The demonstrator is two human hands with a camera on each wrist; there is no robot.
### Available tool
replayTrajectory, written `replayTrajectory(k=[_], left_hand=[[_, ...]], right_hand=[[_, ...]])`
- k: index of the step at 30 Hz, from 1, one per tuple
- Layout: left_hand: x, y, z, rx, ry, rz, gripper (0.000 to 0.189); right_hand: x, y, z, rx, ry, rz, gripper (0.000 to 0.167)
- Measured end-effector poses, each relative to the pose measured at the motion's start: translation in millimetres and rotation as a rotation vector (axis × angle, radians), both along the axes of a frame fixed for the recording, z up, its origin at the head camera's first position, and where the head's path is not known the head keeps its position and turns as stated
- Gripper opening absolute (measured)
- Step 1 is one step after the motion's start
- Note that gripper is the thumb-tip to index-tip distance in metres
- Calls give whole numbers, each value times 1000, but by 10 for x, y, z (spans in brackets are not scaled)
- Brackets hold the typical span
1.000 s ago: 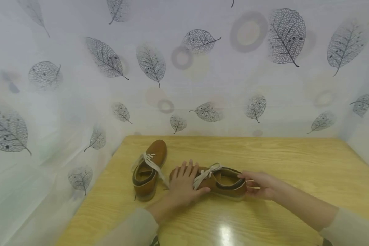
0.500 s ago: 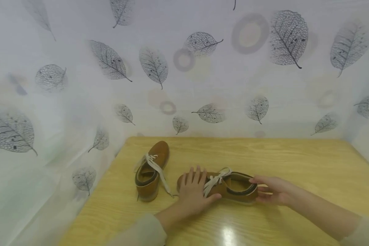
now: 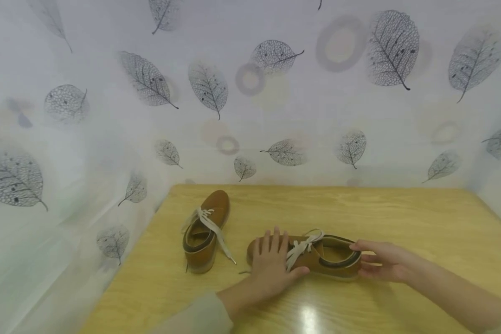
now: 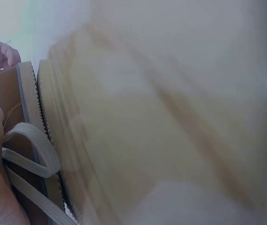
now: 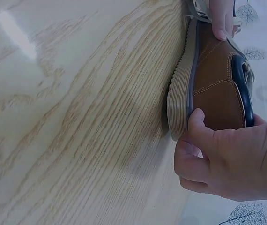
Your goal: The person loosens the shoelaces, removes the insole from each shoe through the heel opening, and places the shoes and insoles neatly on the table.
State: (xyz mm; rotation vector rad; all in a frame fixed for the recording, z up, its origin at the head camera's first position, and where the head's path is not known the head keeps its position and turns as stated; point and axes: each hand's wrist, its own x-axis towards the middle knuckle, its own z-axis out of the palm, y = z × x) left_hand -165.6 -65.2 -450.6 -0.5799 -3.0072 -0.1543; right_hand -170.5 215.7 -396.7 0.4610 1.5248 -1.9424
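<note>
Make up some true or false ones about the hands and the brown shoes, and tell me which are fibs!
1. The left hand and the right hand both touch the held shoe. True.
2. The left hand is at its heel. False: the left hand lies over the toe end, and the right hand grips the heel.
3. The other shoe has its toe toward the backdrop. True.
4. Both shoes close with buckles. False: they have pale laces.
5. The backdrop has dark leaves printed on it. True.
</note>
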Motion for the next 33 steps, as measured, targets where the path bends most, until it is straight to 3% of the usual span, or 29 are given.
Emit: replayTrajectory(k=[6, 12, 18, 21, 23, 26, 29, 33], left_hand=[[45, 84, 53, -12, -48, -8, 101], [30, 102, 55, -34, -60, -43, 97], [-10, -16, 77, -113, -115, -156, 78], [-24, -115, 105, -91, -160, -245, 59], [-28, -188, 114, -13, -189, -300, 49], [-38, -293, 140, 217, -266, -327, 44], [-71, -403, 211, 565, -462, -313, 39], [-146, -541, 334, 840, -719, -314, 34]], right_hand=[[-12, 116, -14, -6, -4, 24, 8], [-3, 181, -40, -32, -28, 5, 16], [-13, 186, -34, -17, 0, 40, 10], [-6, 175, -39, -7, 15, 40, 6], [-1, 170, -40, 1, 21, 39, 6], [7, 164, -32, 9, 21, 34, 7], [10, 159, -22, 18, 24, 34, 8], [13, 159, -12, 24, 22, 26, 9]])
